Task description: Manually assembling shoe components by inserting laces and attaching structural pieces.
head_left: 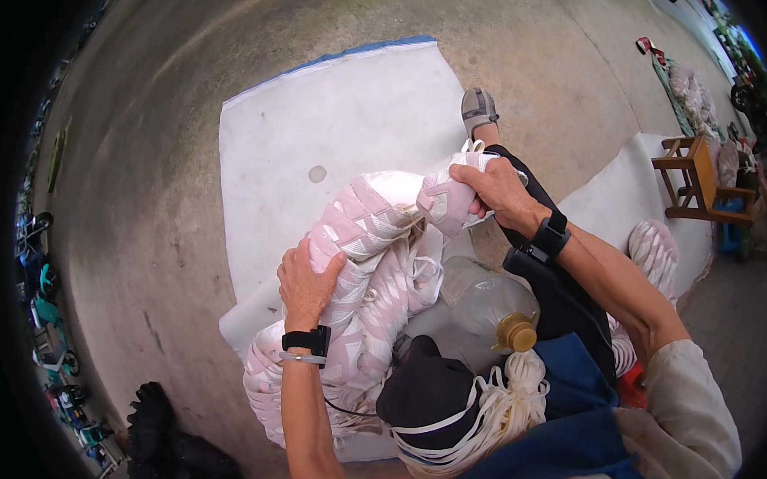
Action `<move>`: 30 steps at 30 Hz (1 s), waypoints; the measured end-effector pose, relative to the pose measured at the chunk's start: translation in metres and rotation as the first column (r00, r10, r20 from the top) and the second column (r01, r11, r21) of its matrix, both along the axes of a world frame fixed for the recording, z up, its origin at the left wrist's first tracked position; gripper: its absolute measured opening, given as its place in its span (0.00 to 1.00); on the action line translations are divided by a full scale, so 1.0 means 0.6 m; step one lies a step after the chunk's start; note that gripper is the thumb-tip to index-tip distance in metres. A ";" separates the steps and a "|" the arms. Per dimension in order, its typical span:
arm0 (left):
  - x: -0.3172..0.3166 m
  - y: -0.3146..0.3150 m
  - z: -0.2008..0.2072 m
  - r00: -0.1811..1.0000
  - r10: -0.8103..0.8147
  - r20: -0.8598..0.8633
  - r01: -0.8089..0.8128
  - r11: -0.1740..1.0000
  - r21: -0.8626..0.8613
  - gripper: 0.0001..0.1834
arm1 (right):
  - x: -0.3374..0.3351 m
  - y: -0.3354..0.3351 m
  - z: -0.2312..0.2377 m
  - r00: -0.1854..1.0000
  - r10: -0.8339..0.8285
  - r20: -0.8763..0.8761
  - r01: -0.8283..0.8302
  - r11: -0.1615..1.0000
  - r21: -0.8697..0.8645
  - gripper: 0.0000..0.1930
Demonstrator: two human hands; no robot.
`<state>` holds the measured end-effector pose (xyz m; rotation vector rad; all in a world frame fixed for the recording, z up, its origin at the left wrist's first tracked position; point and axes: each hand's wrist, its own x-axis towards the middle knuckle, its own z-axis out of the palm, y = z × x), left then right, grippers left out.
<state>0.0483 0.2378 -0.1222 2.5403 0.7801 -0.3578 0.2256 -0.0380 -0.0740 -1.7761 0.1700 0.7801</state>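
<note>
The left hand rests on a pink-and-white stack; the right hand grips a piece at its upper end; a bottle is to its right.

Left fingers lie spread, right fingers curl gripping, forearms reaching forward.

Outdoor work yd., prob.; concrete ground, motorbikes parked nr. edge.
</note>
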 end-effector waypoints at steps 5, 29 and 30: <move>-0.013 -0.036 0.029 0.999 -0.028 0.041 0.028 0.999 0.015 0.42 | 0.044 0.035 -0.057 0.987 0.028 0.160 -0.003 0.988 -0.156 0.19; -0.038 0.107 -0.060 0.993 0.117 0.010 -0.115 0.989 -0.089 0.42 | -0.033 0.112 -0.165 0.774 0.589 0.233 -0.560 0.808 -0.183 0.22; -0.041 0.115 -0.066 0.990 0.142 0.016 -0.140 0.988 -0.070 0.40 | -0.035 0.102 -0.175 0.773 0.591 0.230 -0.563 0.807 -0.179 0.22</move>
